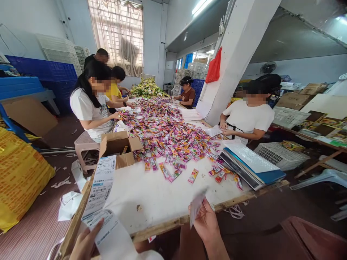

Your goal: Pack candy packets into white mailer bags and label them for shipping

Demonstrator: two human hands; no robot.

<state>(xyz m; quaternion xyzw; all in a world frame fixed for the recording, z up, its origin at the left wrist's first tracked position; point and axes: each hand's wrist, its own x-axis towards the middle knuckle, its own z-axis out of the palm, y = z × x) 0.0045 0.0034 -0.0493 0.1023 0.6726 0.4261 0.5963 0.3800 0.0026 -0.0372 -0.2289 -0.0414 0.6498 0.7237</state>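
At the lower left, my left hand (88, 238) is closed on a long strip of printed shipping labels (101, 187). The strip runs up along the table's left edge to an open cardboard box (123, 150) and hangs down toward my lap. My right hand (204, 220) grips a small pale packet (197, 206) between thumb and fingers, just over the table's front edge. The packet is blurred, so its print cannot be read. Beyond both hands, a large heap of small colourful sachets (168, 130) covers the table; one orange sachet (193, 176) lies apart, nearest to my right hand.
A scale with a blue top (260, 169) and white sheets stands at the table's right corner. Several co-workers sit around the table, one in a white shirt (246, 117) on the right. A yellow sack (23, 177) and a plastic stool (85, 148) stand left. A pillar (233, 47) rises behind.
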